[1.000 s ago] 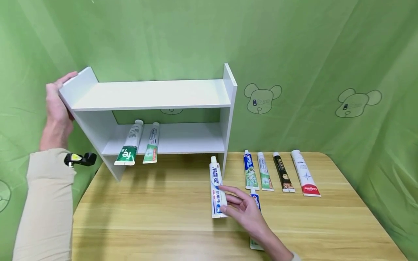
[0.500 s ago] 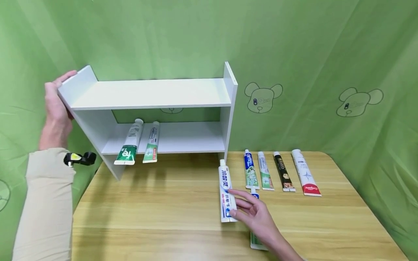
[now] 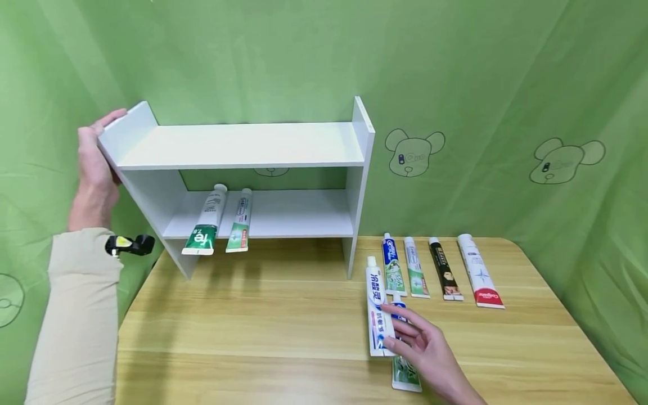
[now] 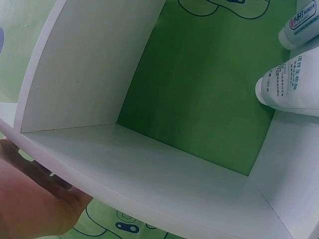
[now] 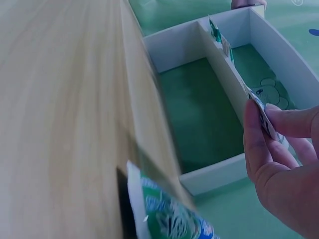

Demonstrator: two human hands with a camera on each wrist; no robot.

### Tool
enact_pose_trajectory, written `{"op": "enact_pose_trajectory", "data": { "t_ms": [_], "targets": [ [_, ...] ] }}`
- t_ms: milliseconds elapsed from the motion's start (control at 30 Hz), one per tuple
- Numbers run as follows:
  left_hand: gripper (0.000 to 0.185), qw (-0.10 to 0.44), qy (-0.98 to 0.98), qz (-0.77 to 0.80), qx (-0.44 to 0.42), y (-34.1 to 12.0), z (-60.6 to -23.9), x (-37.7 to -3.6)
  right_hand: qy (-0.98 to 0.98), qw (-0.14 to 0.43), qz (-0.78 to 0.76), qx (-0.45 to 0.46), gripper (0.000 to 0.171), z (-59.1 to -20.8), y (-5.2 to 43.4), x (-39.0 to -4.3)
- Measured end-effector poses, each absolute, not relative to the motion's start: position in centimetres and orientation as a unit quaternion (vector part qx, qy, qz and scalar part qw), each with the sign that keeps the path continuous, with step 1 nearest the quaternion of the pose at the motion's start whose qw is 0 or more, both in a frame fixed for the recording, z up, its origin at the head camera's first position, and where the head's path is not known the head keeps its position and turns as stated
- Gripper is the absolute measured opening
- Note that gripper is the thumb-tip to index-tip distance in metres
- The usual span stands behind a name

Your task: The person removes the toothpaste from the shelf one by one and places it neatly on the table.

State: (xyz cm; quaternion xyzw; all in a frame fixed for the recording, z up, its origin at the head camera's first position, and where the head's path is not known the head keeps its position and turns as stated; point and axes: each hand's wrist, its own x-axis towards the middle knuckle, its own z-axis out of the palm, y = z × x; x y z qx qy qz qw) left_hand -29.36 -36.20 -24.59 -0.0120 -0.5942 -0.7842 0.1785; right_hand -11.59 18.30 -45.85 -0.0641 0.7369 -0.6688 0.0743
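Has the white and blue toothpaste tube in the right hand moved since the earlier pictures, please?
Yes. The white and blue tube has moved right, away from the shelf unit and next to the row of tubes on the table.

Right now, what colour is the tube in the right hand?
White with blue lettering, the tube pinched by the right hand; clearest in the head view.

a white shelf [image 3: 238,145] is standing against green cloth [image 3: 455,84] printed with bear outlines; a white-and-blue tube [image 3: 377,304], a black tube [image 3: 444,275] and a red-ended white tube [image 3: 481,278] are lying on pale wood-grain table [image 3: 253,326].
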Motion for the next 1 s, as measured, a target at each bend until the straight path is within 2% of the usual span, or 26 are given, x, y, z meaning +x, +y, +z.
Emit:
{"op": "enact_pose_trajectory", "data": {
  "t_ms": [533,800,1000],
  "targets": [
    [0.046,0.181,-0.585,-0.790,-0.010,-36.1,-24.5,-29.4,0.779,0.056,-0.624,0.012,0.068,-46.6,22.0,-10.5],
    [0.046,0.181,-0.590,-0.787,-0.006,-36.1,-24.6,-29.4,0.802,0.072,-0.591,0.051,0.070,-47.0,23.8,-10.5],
    [0.047,0.181,-0.593,-0.785,-0.010,-36.0,-24.6,-29.3,0.830,0.080,-0.550,0.044,0.071,-46.9,25.3,-10.3]
  ]
}}
